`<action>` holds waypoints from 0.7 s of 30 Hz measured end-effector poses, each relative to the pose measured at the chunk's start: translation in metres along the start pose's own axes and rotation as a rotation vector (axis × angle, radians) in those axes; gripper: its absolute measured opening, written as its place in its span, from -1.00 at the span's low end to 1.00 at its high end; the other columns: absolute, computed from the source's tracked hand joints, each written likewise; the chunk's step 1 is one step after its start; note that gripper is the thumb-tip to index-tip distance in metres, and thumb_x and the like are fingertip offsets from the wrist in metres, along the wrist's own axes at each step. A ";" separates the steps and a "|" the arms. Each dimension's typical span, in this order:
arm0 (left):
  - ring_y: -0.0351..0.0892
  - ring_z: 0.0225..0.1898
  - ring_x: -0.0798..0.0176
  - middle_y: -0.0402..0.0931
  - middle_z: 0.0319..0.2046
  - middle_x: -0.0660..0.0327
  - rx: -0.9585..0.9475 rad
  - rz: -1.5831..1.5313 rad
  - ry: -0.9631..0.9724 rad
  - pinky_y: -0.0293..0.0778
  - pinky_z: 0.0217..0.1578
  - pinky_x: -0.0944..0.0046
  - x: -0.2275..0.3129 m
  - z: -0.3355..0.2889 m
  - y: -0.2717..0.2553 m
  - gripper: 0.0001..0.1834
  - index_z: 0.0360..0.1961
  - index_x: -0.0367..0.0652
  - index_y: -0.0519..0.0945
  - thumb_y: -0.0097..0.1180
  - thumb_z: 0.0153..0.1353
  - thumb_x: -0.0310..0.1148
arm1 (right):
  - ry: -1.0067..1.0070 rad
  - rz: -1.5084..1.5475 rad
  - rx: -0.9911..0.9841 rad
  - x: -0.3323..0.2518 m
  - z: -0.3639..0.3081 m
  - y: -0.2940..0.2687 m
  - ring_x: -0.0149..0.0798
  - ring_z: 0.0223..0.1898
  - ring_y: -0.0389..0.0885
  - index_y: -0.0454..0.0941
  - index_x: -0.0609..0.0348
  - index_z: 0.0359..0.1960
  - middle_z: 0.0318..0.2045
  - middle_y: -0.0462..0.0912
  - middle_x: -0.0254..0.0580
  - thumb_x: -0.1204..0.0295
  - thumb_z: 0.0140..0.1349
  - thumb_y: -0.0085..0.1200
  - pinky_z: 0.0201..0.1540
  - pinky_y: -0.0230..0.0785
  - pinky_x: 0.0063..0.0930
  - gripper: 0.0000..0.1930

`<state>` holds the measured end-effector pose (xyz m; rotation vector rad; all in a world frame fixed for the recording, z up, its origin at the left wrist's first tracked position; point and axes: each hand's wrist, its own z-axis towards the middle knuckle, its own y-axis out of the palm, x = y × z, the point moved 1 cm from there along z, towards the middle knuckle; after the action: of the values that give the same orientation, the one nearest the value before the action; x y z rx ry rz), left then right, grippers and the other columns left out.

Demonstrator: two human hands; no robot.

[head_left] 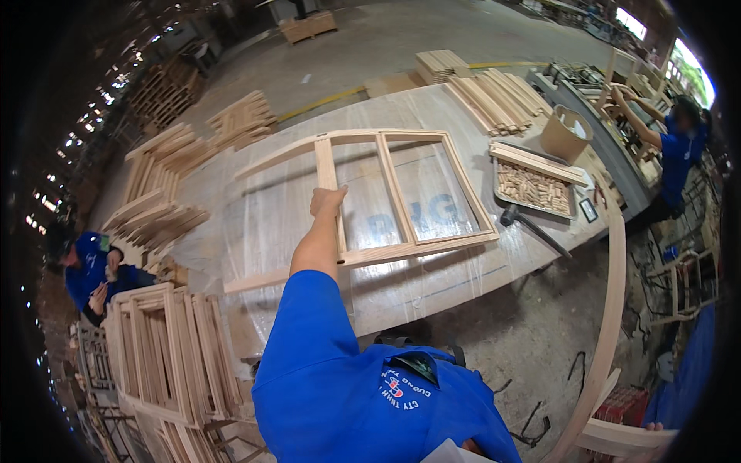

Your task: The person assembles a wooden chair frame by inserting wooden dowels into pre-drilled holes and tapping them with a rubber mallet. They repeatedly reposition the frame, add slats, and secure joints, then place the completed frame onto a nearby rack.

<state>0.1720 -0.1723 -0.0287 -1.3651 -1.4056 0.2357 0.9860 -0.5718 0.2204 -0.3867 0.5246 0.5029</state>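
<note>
I have the right fingers (655,427) holding a curved wooden part (627,437); white lettering marks the blue shirt (340,393). My left fingers (319,201) grip a bar (326,163) of the wooden frame (395,185) over the bench (440,289), long axis left-right, open end left, above big blue letters (440,214). Farther right, a tray (540,211) holds wooden pegs (532,185); I can't make out the bin's (557,140) contents.

1. From here, I read the frame (395,185) as pale, smooth, matt wood.
2. I see glossy, clear plastic film (370,289) over the table (432,295).
3. The shirt (340,390) looks like matt cloth.
4. I make out dull, rough concrete on the floor (494,339).
</note>
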 end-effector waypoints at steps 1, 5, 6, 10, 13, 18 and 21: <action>0.68 0.09 -0.03 0.66 0.05 -0.06 -0.017 -0.015 0.002 0.57 0.11 0.04 -0.005 0.003 -0.001 -0.05 0.19 -0.27 0.50 0.45 -0.05 0.24 | 0.187 0.205 0.062 -0.004 0.001 0.018 -0.04 -0.25 0.71 0.44 0.42 0.20 -0.16 0.71 0.08 0.08 0.47 0.04 -0.14 0.61 -0.14 -0.43; 0.54 0.23 -0.09 0.57 0.15 -0.12 0.016 -0.019 0.052 0.47 0.21 0.01 -0.018 0.021 0.024 -0.03 0.23 -0.31 0.49 0.43 -0.01 0.24 | 0.653 0.396 0.212 -0.036 0.030 0.016 -0.10 -0.02 0.54 0.15 0.16 0.42 0.18 0.41 0.10 0.04 0.56 -0.17 0.16 0.42 -0.17 -0.41; 0.49 0.26 -0.11 0.54 0.17 -0.13 0.088 0.089 0.119 0.43 0.24 0.00 -0.021 0.025 0.023 -0.04 0.24 -0.32 0.49 0.42 0.02 0.24 | 0.745 0.401 0.222 -0.041 0.045 0.016 -0.13 0.05 0.48 0.04 0.08 0.51 0.29 0.30 0.11 0.03 0.59 -0.24 0.25 0.36 -0.18 -0.38; 0.32 0.35 -0.19 0.44 0.27 -0.12 0.079 0.134 0.524 0.26 0.36 -0.09 -0.021 0.020 -0.018 -0.10 0.28 -0.30 0.48 0.37 0.13 0.19 | 0.378 0.717 -0.322 -0.038 0.072 0.088 -0.16 0.05 0.52 0.11 0.17 0.43 0.15 0.43 0.03 0.20 0.62 -0.27 0.24 0.40 -0.27 -0.52; 0.22 0.43 -0.18 0.38 0.32 -0.14 0.014 0.210 0.915 0.15 0.45 -0.13 -0.025 -0.027 -0.032 -0.06 0.37 -0.21 0.39 0.39 0.12 0.18 | 0.231 0.616 -0.399 -0.050 0.093 0.170 -0.16 0.03 0.54 0.11 0.24 0.39 0.13 0.43 0.03 0.30 0.60 -0.20 0.16 0.47 -0.31 -0.55; 0.24 0.38 -0.21 0.38 0.23 -0.16 -0.001 -0.109 1.445 0.16 0.43 -0.17 -0.043 -0.118 -0.040 0.09 0.38 -0.18 0.36 0.53 -0.09 0.17 | 0.102 0.614 -0.425 -0.128 0.134 0.350 -0.24 -0.13 0.65 0.21 0.27 0.38 -0.06 0.58 0.02 0.45 0.49 -0.03 -0.09 0.62 -0.48 -0.52; 0.20 0.38 -0.34 0.29 0.28 -0.13 0.081 -0.331 1.599 0.14 0.43 -0.23 -0.027 -0.170 -0.046 0.19 0.43 -0.04 0.29 0.53 -0.20 0.24 | -0.025 0.438 -0.584 -0.210 0.151 0.443 -0.33 -0.32 0.70 0.22 0.25 0.37 -0.17 0.65 -0.09 0.38 0.49 0.03 -0.28 0.65 -0.54 -0.50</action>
<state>0.2691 -0.2964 0.0552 -0.7582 -0.2006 -0.8540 0.6444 -0.2165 0.3614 -0.8285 0.4313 1.0907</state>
